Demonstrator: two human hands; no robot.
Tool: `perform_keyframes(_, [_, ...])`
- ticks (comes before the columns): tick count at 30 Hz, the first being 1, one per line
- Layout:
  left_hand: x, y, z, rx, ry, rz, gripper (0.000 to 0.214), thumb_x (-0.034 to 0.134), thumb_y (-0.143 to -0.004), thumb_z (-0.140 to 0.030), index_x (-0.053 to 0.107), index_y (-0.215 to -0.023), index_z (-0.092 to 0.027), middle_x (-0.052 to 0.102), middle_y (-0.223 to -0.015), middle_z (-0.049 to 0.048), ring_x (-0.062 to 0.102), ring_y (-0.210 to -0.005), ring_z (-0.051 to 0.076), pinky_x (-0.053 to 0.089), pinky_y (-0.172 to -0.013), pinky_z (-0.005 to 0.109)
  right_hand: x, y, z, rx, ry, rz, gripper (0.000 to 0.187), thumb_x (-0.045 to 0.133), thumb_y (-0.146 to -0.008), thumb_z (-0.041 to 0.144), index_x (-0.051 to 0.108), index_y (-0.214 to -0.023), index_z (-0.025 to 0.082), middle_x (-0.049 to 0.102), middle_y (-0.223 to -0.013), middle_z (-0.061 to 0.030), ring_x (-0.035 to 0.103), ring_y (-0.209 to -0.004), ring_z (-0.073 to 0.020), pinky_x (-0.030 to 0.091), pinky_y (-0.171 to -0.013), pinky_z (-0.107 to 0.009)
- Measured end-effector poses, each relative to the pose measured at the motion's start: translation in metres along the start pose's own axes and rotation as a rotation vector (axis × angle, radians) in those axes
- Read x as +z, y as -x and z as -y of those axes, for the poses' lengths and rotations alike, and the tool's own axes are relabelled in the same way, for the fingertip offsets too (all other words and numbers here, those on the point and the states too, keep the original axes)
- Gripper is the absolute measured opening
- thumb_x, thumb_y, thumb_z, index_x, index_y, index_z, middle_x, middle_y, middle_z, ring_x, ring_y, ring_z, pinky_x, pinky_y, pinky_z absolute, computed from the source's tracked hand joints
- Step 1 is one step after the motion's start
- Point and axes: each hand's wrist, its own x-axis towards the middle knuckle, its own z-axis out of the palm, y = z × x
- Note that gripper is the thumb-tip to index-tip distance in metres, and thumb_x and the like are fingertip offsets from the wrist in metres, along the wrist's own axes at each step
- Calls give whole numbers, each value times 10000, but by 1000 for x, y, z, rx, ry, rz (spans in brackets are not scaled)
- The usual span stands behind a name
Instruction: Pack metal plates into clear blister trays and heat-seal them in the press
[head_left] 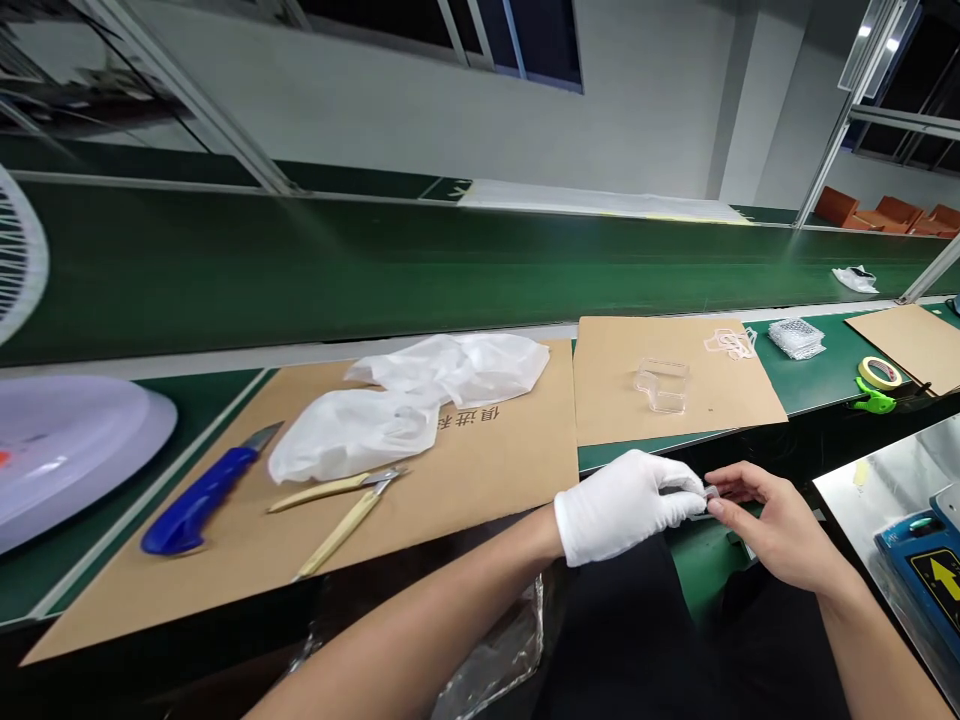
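Observation:
My left hand (628, 508), in a white glove, pinches a small clear piece (711, 492) between thumb and fingertips. On its other side, the thumb and fingers of my bare right hand (776, 520) close on the same piece. Its exact kind cannot be made out, as the fingers cover most of it. Both hands are held in front of the bench edge. Beyond them, a clear plastic part (669, 388) rests on a cardboard sheet (611, 410). White loops, perhaps string or bands (731, 344), lie at that sheet's far right corner.
Left: a blue-handled knife (199, 503), yellow-handled pliers (341, 515) and white bags (360, 430) on another cardboard sheet (517, 450). Right: stacked clear pieces (796, 338), yellow tape (880, 374), a green tool (874, 398) and a blue device (926, 560). A green conveyor (450, 265) runs behind.

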Motion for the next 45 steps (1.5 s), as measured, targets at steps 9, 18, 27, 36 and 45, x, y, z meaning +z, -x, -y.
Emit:
perform_keyframes(9, [-34,-1,31,-42,-121,-48,174,641,-917,-308,796,-919,-230,799,-935,-18,702,-874,181,500,-841,268,7,-34,-3,-37,-119,-129,304,728,-996,543,761,-995,241,776,-936,-41,720,-885,-214,573,-810,-342])
perform_keyframes(18, [-99,-45,58,-139,-38,-266,297,680,-892,-430,808,-1051,-215,831,-1047,13,752,-962,235,560,-877,322,14,-126,-24,3,-286,-191,452,829,-883,611,735,-1031,194,749,-906,-56,719,-828,-201,622,-775,-344])
perform_keyframes(27, [-145,-103,77,-183,-85,-282,356,672,-866,-395,803,-1143,-213,821,-1004,16,751,-895,214,578,-826,315,22,-191,-30,16,-333,-296,464,833,-853,632,733,-994,201,731,-842,-33,669,-719,-167,611,-683,-327])
perform_keyframes(36, [-155,-122,87,-164,-207,-281,321,652,-876,-331,805,-1132,-213,808,-966,-15,732,-883,193,549,-801,285,17,-210,-45,34,-299,-312,414,839,-875,581,761,-1038,209,779,-965,-67,709,-848,-197,579,-713,-316])
perform_keyframes(45, [-158,-123,95,-175,-219,-286,338,661,-871,-313,802,-1161,-213,803,-975,-10,728,-886,195,559,-841,301,21,-216,-46,45,-266,-302,435,838,-855,611,780,-1014,210,785,-943,-69,706,-826,-208,586,-731,-344])
